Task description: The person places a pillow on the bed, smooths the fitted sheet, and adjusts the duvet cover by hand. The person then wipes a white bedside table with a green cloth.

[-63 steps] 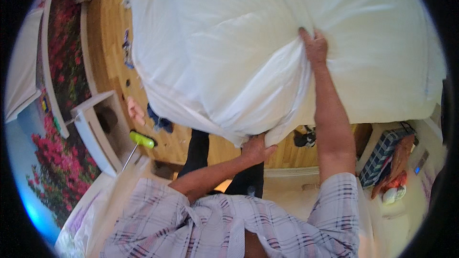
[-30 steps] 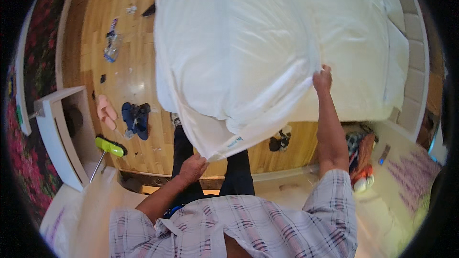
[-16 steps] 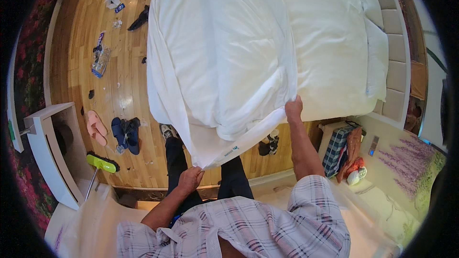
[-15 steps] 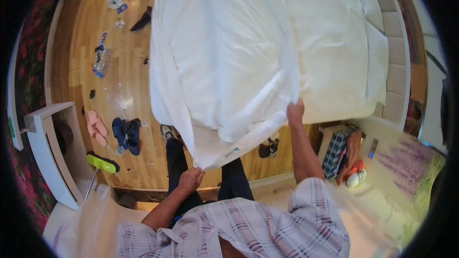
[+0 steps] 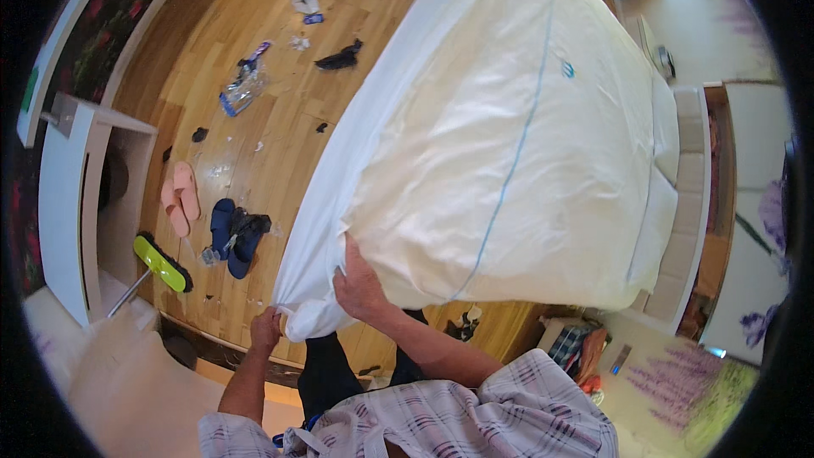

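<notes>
A white sheet (image 5: 373,131) hangs down the left side of the bed and gathers into a bunch at the near left corner. My left hand (image 5: 265,331) is closed on its edge, pulling the cloth out to the left. Cream bedding (image 5: 441,161) with a thin blue stripe and a small blue mark covers the top of the bed. My right hand (image 5: 360,287) is at the near left corner, closed on the cream bedding's edge beside the white sheet; its fingertips are partly hidden in the cloth.
Pink slippers (image 5: 180,199), dark blue slippers (image 5: 233,237) and a green-headed broom (image 5: 161,263) are on the wooden floor at left, with a plastic bottle (image 5: 243,89) and scattered litter. A white cabinet (image 5: 72,212) stands far left. Folded clothes (image 5: 570,349) lie near right.
The stretched white cloth has come down along the bed's left side, exposing cream bedding with a blue stripe. My right hand has moved left to the bed corner; the view has turned.
</notes>
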A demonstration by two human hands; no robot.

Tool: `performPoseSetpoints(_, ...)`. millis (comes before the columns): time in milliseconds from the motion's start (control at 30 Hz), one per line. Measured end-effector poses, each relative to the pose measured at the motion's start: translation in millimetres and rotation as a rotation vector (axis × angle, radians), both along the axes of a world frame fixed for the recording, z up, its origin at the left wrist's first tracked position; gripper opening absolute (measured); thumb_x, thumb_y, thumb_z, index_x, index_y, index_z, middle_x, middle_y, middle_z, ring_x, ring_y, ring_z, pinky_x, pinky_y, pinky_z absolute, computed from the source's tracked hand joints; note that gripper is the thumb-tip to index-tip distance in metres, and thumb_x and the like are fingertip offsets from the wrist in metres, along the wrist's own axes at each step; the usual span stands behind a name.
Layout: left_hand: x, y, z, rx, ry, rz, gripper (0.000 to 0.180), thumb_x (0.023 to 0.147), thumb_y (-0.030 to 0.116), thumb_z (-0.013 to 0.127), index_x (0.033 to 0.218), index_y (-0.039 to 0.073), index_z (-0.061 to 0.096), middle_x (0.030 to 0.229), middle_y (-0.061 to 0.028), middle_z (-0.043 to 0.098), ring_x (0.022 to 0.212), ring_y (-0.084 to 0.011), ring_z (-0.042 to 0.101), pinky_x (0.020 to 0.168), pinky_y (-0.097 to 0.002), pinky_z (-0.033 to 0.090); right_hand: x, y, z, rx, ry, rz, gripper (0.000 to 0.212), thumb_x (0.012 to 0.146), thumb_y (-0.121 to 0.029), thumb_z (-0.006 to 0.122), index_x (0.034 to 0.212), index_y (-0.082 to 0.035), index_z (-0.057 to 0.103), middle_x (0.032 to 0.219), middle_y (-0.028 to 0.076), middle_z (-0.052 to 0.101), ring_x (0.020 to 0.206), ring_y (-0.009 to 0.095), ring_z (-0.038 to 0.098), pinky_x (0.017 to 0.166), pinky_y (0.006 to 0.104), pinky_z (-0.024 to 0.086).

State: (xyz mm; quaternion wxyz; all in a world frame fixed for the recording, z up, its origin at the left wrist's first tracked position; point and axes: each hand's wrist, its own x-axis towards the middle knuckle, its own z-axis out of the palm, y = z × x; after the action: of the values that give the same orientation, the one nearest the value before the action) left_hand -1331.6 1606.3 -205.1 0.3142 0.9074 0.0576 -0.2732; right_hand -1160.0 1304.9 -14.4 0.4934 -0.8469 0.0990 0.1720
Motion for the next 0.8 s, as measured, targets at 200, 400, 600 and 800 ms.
performPoseSetpoints(200,2,33,-55,-0.131,-0.016,0.092,0.025,0.085,0.002,0.063,0.106,0.009,0.074,0.090,-0.0241,0.073,0.085,-0.0450,0.071,0.079,-0.0527,0.056,13,50,-103,-0.139,0.167,-0.007,0.069,0.090,-0.003,0.053,0.153,0.002,0.026,0.131,0.038,0.055,0.118,0.055,0.056,0.102,0.0563,0.046)
performPoseSetpoints(400,5,34,-41,-0.311,0.057,0.147,0.023,0.088,0.005,0.063,0.109,0.007,0.072,0.096,-0.0242,0.073,0.093,-0.0448,0.070,0.082,-0.0508,0.056,22,65,-152,-0.118,0.098,0.127,0.076,0.093,-0.020,0.067,0.152,0.006,0.029,0.144,0.035,0.048,0.132,0.050,0.050,0.109,0.0510,0.043)
performPoseSetpoints(600,-19,54,-52,-0.392,0.289,0.297,0.025,0.094,0.010,0.063,0.118,0.007,0.069,0.106,-0.0212,0.073,0.098,-0.0353,0.072,0.086,-0.0437,0.056,-7,91,-137,-0.192,0.148,0.498,0.073,0.090,-0.026,0.076,0.148,0.003,0.043,0.147,0.030,0.048,0.137,0.046,0.046,0.114,0.0481,0.040)
performPoseSetpoints(800,-12,63,-43,-0.600,0.414,0.353,0.024,0.098,0.009,0.056,0.121,0.008,0.065,0.100,-0.0124,0.071,0.091,-0.0224,0.068,0.083,-0.0369,0.054,-84,86,-106,-0.181,0.406,0.657,0.053,0.090,-0.022,0.076,0.134,0.000,0.058,0.127,0.024,0.064,0.118,0.039,0.062,0.099,0.0447,0.052)
